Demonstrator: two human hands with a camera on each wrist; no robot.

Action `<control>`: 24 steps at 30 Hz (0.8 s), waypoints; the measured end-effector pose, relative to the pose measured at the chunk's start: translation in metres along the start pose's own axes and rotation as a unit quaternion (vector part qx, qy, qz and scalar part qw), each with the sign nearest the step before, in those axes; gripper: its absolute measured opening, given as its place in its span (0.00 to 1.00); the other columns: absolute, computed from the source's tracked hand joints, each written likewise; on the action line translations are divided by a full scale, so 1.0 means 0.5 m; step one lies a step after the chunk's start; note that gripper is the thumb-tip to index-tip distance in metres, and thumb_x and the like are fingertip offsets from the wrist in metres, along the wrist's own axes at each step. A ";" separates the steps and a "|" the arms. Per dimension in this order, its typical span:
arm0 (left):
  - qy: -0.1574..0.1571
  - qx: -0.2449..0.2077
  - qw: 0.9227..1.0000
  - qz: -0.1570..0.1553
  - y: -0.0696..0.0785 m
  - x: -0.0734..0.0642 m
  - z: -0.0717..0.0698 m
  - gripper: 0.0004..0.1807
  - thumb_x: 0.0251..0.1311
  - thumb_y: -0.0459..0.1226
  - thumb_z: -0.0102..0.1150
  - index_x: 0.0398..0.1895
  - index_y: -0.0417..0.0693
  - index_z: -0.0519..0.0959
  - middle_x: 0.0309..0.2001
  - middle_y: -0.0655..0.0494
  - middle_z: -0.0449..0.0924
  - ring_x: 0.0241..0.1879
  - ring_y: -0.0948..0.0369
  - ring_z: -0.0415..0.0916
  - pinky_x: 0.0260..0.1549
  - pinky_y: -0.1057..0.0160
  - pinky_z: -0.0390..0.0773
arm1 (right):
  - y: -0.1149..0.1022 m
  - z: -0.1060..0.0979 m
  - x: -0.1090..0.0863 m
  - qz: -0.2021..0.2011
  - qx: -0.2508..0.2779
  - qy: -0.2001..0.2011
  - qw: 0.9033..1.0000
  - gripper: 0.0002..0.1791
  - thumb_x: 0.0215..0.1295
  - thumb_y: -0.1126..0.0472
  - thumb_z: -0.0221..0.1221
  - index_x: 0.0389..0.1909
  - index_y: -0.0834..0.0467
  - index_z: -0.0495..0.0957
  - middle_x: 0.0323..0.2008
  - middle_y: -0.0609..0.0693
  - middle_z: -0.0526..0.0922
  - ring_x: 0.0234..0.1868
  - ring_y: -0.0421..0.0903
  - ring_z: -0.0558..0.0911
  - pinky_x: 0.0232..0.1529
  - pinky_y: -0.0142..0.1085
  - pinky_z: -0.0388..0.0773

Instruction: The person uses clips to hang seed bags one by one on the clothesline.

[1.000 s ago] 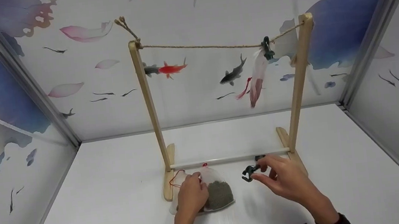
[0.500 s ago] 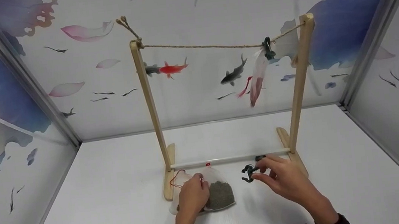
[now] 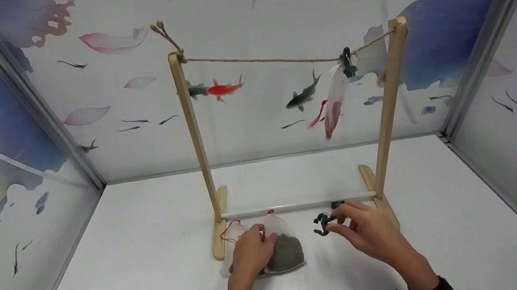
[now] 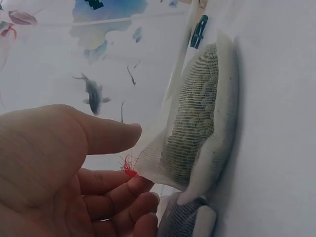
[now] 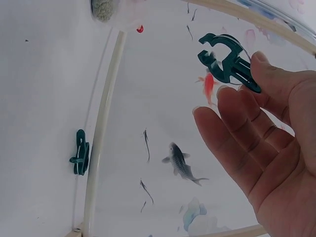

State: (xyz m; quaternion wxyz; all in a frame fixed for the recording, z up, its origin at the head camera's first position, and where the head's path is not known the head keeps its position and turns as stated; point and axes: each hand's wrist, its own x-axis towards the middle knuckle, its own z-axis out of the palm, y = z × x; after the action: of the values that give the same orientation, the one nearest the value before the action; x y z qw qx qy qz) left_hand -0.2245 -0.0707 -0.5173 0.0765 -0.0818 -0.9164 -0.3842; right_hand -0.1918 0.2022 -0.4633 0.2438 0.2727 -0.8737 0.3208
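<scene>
Left hand [image 3: 251, 254] spread at mesh bag [image 4: 193, 108], right hand [image 3: 369, 227] pinches clip [image 5: 229, 67] — I judge pickup stage; next: left pinch.

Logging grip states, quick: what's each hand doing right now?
Left hand: open, thumb apart from fingers, at the tip of a mesh bag.
Right hand: closed, pinching a green clip.

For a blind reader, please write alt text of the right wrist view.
The right hand pinches a green clip by one end; another green clip lies on the white table beside a pale rod. Fish images show behind.
</scene>
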 end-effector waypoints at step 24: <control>0.050 -0.009 0.998 0.048 0.006 -0.002 0.000 0.03 0.62 0.34 0.67 0.32 0.43 0.86 0.31 0.57 0.79 0.32 0.62 0.74 0.33 0.59 0.74 | 0.001 -0.001 0.000 -0.013 -0.004 0.005 1.000 0.09 0.58 0.59 0.74 0.35 0.47 0.82 0.31 0.34 0.78 0.24 0.29 0.73 0.25 0.26 0.74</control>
State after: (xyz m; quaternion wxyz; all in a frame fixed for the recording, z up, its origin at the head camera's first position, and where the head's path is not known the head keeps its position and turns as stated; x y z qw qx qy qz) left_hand -0.2228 -0.0687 -0.5157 0.1400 -0.1070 -0.9031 -0.3917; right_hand -0.1920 0.2028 -0.4631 0.2539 0.2807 -0.8702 0.3153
